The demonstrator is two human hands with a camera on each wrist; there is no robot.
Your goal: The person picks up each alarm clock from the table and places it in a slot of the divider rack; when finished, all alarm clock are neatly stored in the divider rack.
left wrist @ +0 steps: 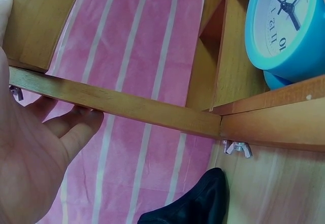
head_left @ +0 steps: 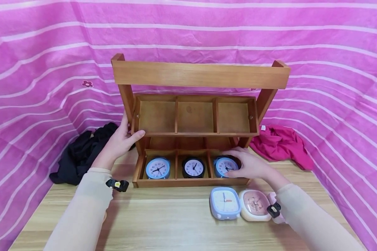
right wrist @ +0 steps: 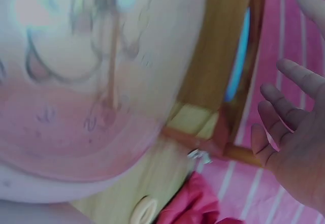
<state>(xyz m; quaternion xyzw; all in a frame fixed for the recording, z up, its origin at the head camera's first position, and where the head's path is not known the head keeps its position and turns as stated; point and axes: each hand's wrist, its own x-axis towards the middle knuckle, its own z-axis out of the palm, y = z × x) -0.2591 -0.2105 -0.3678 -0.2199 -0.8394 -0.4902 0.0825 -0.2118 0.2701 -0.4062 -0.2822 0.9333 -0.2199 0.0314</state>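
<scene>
A wooden rack (head_left: 201, 75) with two tiers of three compartments stands on the table. Its lower tier holds a round blue clock (head_left: 157, 168) at the left, a black one (head_left: 193, 167) in the middle and a second blue one (head_left: 223, 166) at the right. My left hand (head_left: 123, 138) grips the rack's left upright, thumb in front; in the left wrist view its fingers (left wrist: 76, 127) curl behind the wooden bar (left wrist: 127, 104). My right hand (head_left: 250, 165) rests against the right blue clock with fingers spread loosely (right wrist: 284, 117), curled round nothing.
A square blue clock (head_left: 224, 203) and a square pink-faced clock (head_left: 255, 205) lie on the table (head_left: 163, 223) in front of the rack. A black cloth (head_left: 78, 153) lies at the left, a red cloth (head_left: 282, 144) at the right. Pink striped fabric surrounds the table.
</scene>
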